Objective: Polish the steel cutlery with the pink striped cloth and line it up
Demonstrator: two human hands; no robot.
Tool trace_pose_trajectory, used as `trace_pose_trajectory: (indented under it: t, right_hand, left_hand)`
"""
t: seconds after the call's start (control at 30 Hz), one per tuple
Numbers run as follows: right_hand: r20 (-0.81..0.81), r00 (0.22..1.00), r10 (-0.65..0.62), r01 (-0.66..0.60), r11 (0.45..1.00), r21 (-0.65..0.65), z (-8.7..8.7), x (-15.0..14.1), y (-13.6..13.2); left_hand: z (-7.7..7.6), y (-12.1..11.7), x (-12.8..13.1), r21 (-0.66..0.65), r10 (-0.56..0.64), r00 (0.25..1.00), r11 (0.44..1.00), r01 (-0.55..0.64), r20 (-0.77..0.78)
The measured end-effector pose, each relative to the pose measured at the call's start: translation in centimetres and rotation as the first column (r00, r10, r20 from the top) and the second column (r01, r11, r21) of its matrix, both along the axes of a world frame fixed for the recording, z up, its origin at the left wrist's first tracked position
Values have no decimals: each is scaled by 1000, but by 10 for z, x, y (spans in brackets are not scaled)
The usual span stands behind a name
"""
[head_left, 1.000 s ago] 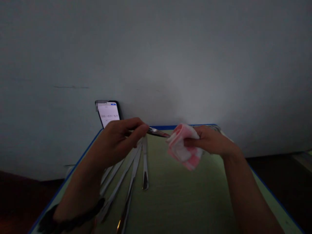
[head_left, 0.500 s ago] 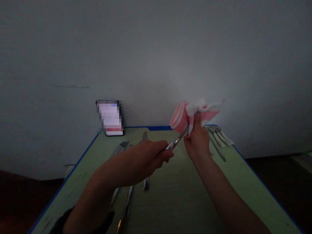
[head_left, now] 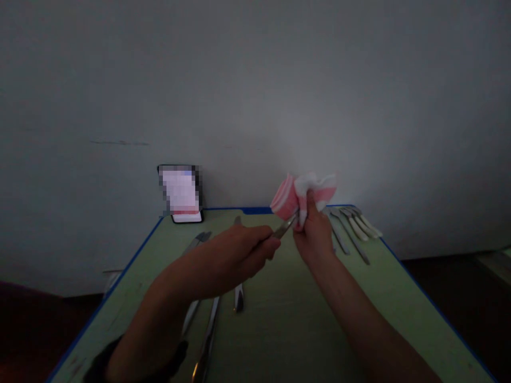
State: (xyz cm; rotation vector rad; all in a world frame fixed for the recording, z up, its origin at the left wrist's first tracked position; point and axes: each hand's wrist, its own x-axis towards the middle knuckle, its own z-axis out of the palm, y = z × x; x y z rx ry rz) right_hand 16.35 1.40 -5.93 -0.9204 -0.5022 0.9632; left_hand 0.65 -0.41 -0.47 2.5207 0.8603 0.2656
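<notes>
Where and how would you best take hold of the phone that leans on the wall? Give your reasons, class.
I'd grip the phone by its two long side edges, coming from the front. It is thin and tilts back against the wall, screen outward, so its back looks hard to reach, while both edges are exposed above the table.

From here I see a plain grey wall [head_left: 255,96] with a thin dark mark [head_left: 120,142] at left. Against it I have a pale green table [head_left: 279,330], edged in blue. The floor [head_left: 451,287] on both sides looks very dark to me, and my light is dim throughout.
</notes>
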Motion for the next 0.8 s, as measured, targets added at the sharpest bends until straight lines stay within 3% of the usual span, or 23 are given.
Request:
trace_pose_trajectory:
  t: [0.07,0.13,0.23,0.27,0.4,0.5,0.6,0.7,0.8]
  right_hand:
    - [137,989,-46,43,999,26,1,11,2]
    - [352,930,-102,88,995,55,4,26,2]
    - [681,714,-163,139,986,89,13,50,-4]
    - [743,659,-116,91,993,75,16,57,-7]
    - [840,540,50,-84,996,-6,27,65,-15]
    - [876,478,60,-89,996,-20,32,58,-18]
    - [862,498,97,-130,991,-36,33,52,-19]
    - [796,555,240,-240,963,-123,28,46,-17]
    - [634,743,215,-221,973,-71,18,32,-13]
  left_hand:
    - [4,-1,-4,-33,-9,999,999,10,34]
    - [7,-2,-10,-63,-6,999,998,9,53]
    - [10,-1,-25,-115,29,996,993,-19,81]
    - [10,1,-30,-139,44,995,990,-32,90]
    - [8,6,-40,-171,133,984,979,-112,116]
    - [8,6,-33,-94,207,969,976,-195,134]
    - [8,4,-21,-15,210,972,978,-209,102]
    - [5,3,-11,47,187,978,980,-192,92]
    - [1,5,-5,40,165,979,985,-171,122]
